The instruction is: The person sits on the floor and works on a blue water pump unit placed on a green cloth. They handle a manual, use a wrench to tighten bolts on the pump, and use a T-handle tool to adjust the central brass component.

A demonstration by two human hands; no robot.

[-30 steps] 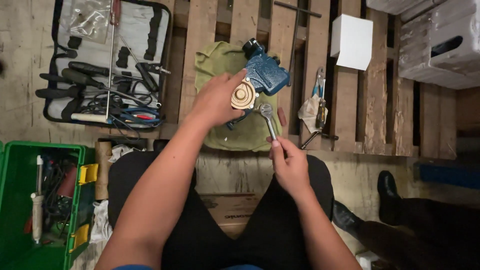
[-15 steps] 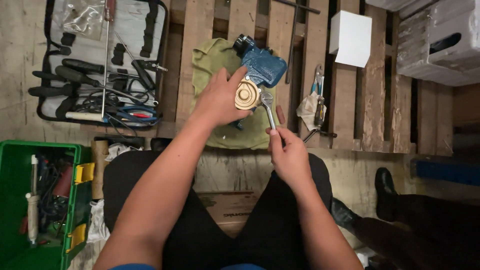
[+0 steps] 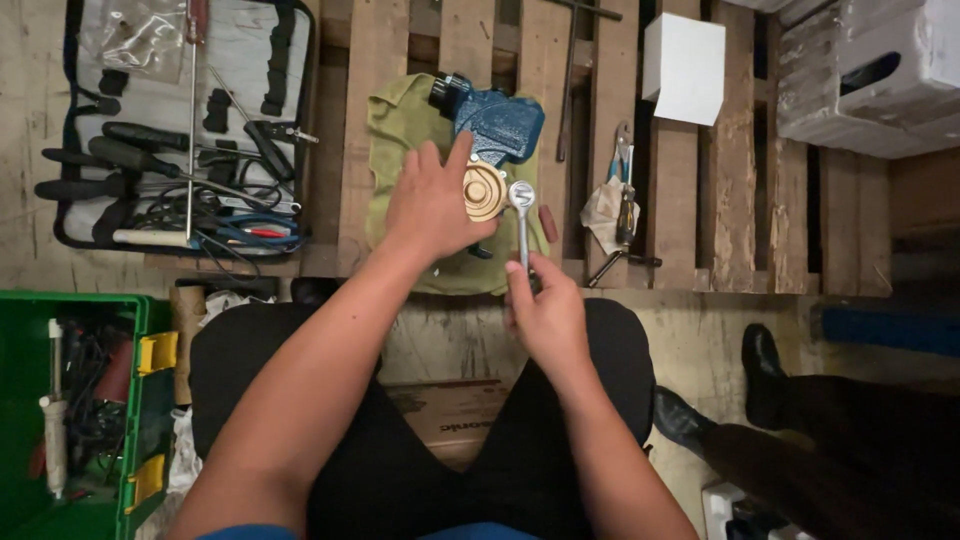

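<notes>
A blue metal machine part (image 3: 497, 125) with a round brass-coloured cover (image 3: 484, 190) lies on a green cloth (image 3: 392, 130) spread over a wooden pallet (image 3: 750, 200). My left hand (image 3: 432, 203) rests flat on the part, beside the brass cover, holding it down. My right hand (image 3: 545, 310) grips the handle of a silver ratchet wrench (image 3: 521, 205), whose head sits at the right edge of the brass cover.
An open grey tool roll (image 3: 180, 120) with screwdrivers and cables lies at the left. A green crate (image 3: 70, 400) of tools stands lower left. Pliers (image 3: 622, 165), a long bar (image 3: 570, 80) and a white box (image 3: 684, 55) lie on the pallet. Another person's shoes (image 3: 765, 360) are at the right.
My right hand has swung the ratchet handle from slanting to nearly straight toward me. The left hand stays pressed on the part.
</notes>
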